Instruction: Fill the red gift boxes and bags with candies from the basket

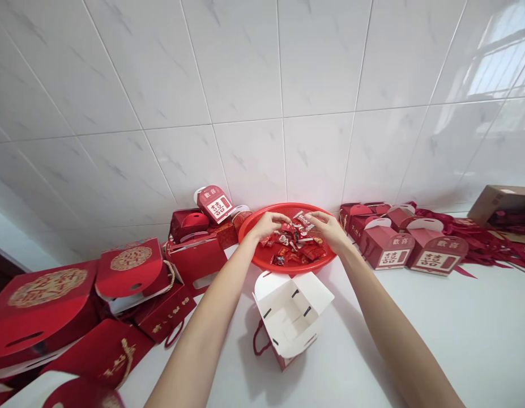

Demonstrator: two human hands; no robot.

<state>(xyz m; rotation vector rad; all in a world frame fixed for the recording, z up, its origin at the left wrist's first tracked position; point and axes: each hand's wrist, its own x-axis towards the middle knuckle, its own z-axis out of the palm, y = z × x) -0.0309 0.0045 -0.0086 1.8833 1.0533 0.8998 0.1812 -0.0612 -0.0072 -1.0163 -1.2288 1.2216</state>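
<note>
A red plastic basket (245,226) holds a heap of wrapped candies (294,246) in red, white and other wrappers. Over its left side is my left hand (271,224), fingers stretched out just above the candies. My right hand (328,229) reaches in from the right, its fingers and thumb at a white-and-red wrapped candy (302,219), which it appears to grip. Between my forearms, in front of the basket, stands an open gift box (291,317). Its white inside faces up, its flaps are spread, and a dark red cord handle (259,340) hangs at its left.
Red gift boxes (130,258) in several sizes pile up along the left. More small boxes (389,249) stand right of the basket, beside a heap of dark red ribbons (457,229) and a cardboard box (500,204). A tiled wall (249,158) rises behind the white table (478,323).
</note>
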